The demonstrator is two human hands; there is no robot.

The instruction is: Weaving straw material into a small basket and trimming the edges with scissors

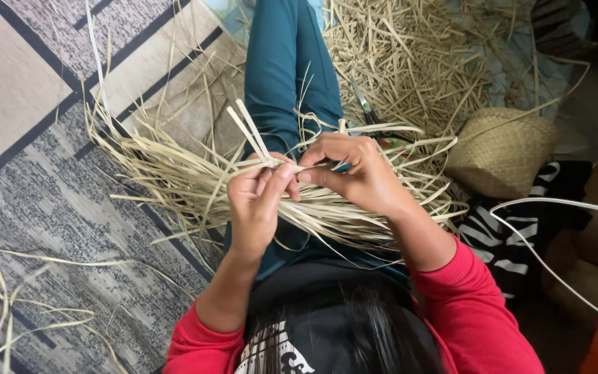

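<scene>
Patterned rug [50, 208], two hands, left hand [257, 197], right hand [354, 170], pinching straw strips [174, 173]

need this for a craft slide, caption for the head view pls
Left hand and right hand pinch pale dried leaf strips over a lap, a woven basket beside them on the floor.

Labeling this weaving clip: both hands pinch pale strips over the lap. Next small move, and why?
Probably fold the upright strip ends down across the pinch. The left hand and right hand meet fingertip to fingertip on the bundle of strips, clamping it there, and those ends stick up loose above them.
</scene>
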